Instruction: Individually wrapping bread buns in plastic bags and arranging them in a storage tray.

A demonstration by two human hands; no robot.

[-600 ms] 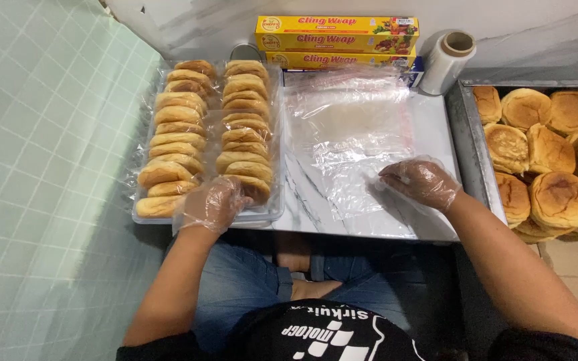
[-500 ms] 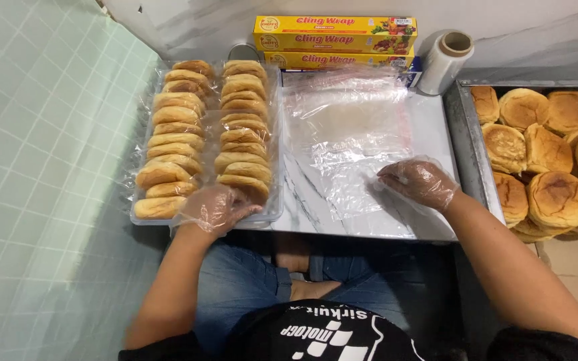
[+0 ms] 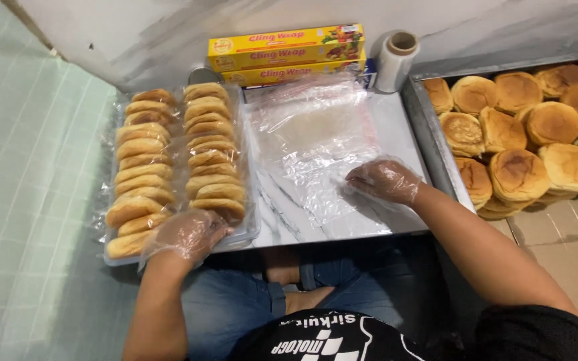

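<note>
Both my hands wear thin clear plastic gloves. My left hand (image 3: 188, 234) rests at the near edge of a clear tray (image 3: 247, 235) that holds two rows of sliced buns (image 3: 168, 160) standing on edge; its fingers touch the nearest bun of the right row. My right hand (image 3: 384, 180) lies palm down, fingers apart, on a stack of clear plastic bags (image 3: 316, 144) spread over the small white table (image 3: 399, 127).
A metal tray (image 3: 429, 137) of round whole buns (image 3: 523, 127) stands at the right. Yellow cling wrap boxes (image 3: 285, 53) and a roll of clear film (image 3: 396, 60) sit at the back by the wall. Green tiled floor lies to the left, cardboard at the lower right.
My right hand has slid a little to the left over the plastic bags. My left hand stays at the near end of the bun tray.
</note>
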